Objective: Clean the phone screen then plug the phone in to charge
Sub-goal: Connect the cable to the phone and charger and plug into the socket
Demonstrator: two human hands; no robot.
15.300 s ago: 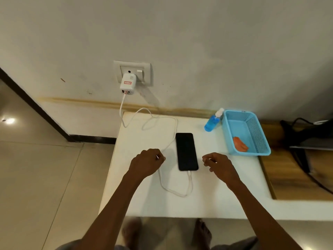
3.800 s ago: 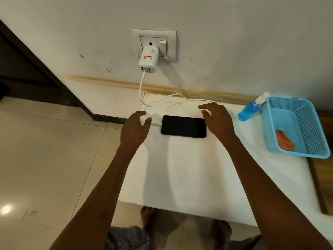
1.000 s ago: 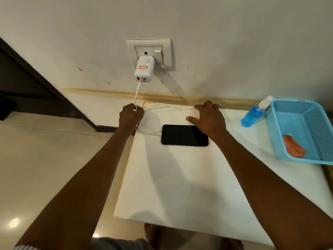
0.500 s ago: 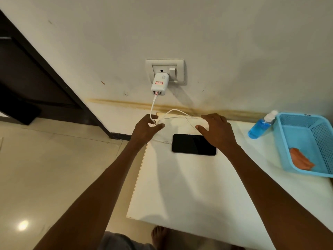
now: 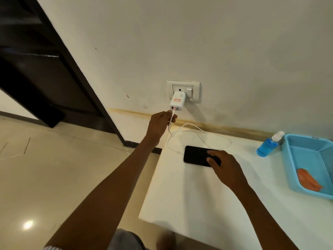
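The left hand (image 5: 161, 121) has climbed from the bench edge to the charger adapter (image 5: 177, 102) at 12 o'clock, pinching the white cable (image 5: 198, 129) just below its port. The right hand (image 5: 224, 167) has slid back onto the phone (image 5: 195, 155), fingers straight and spread, touching the screen. The phone lies on the bench (image 5: 198, 195) at 1 o'clock. Likely the connection is being checked; the charging step looks nearly done.

Glossy black phone (image 5: 196, 156), perforated plastic basket (image 5: 306, 159).
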